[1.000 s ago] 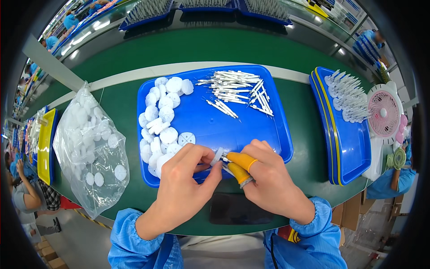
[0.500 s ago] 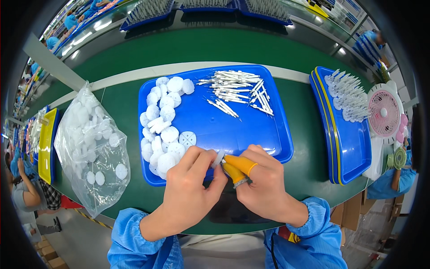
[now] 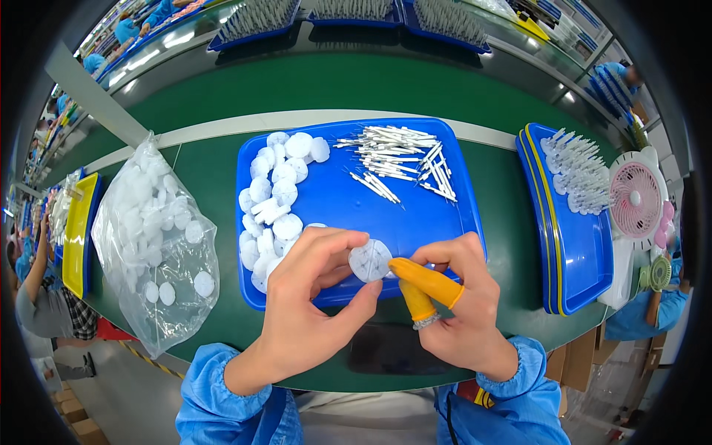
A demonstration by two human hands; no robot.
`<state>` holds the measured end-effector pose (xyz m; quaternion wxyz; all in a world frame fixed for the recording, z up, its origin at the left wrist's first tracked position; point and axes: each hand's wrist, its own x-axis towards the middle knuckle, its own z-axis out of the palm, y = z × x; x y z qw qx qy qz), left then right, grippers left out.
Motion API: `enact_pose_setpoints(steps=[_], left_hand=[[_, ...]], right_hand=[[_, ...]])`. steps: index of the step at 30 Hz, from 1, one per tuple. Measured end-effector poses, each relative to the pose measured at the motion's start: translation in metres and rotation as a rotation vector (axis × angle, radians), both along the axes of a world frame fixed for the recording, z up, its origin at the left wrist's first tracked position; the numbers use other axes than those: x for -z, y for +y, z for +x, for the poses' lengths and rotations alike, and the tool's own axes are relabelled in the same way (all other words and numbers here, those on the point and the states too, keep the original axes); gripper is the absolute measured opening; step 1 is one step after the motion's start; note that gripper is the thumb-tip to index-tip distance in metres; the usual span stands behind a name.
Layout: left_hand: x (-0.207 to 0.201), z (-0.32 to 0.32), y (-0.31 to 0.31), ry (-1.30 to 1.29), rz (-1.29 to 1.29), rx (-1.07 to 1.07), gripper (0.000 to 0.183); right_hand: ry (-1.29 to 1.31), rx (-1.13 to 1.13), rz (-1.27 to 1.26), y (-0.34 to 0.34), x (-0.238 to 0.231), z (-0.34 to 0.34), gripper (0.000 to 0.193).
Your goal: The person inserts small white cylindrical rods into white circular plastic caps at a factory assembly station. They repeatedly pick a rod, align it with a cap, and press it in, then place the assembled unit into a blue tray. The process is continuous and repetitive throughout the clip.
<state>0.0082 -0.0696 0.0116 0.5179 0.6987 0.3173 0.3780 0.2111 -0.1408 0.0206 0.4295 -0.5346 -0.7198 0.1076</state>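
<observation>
Over the near edge of the blue tray [image 3: 356,215], my left hand [image 3: 308,297] grips a white round disc [image 3: 370,261] between thumb and fingers. The disc's flat face, with faint lines across it, is tilted up. My right hand [image 3: 460,297] wears yellow finger cots on thumb and forefinger. Those tips come together at the disc's right edge and touch it. Anything small between them is hidden. In the tray, loose white discs [image 3: 285,194] pile along the left side. Thin white sticks with fine wire ends [image 3: 393,148] lie scattered at the far right of it.
To the left, a clear plastic bag [image 3: 156,245] holds more discs, beside a yellow tray [image 3: 80,237]. Stacked blue trays [image 3: 582,267] with assembled pieces [image 3: 575,170] and a pink fan [image 3: 635,194] stand right. A dark flat object [image 3: 397,348] lies beneath my hands.
The disc, earlier edge-on between my fingers, now shows its flat face. My right hand has shifted right and down, its yellow fingertips now at the disc's edge. The view has shifted slightly.
</observation>
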Motion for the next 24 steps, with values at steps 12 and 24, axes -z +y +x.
enact_pose_setpoints(steps=[12,24], left_hand=[[0.0012,0.0017,-0.0012,0.007,0.043,-0.029,0.054],[-0.0048,0.0005,-0.0012,0.067,0.036,0.019,0.057]], right_hand=[[0.006,-0.017,-0.018,0.0004,-0.0015,-0.0029,0.056],[-0.010,-0.010,0.012,0.0003,-0.0017,0.0002,0.060]])
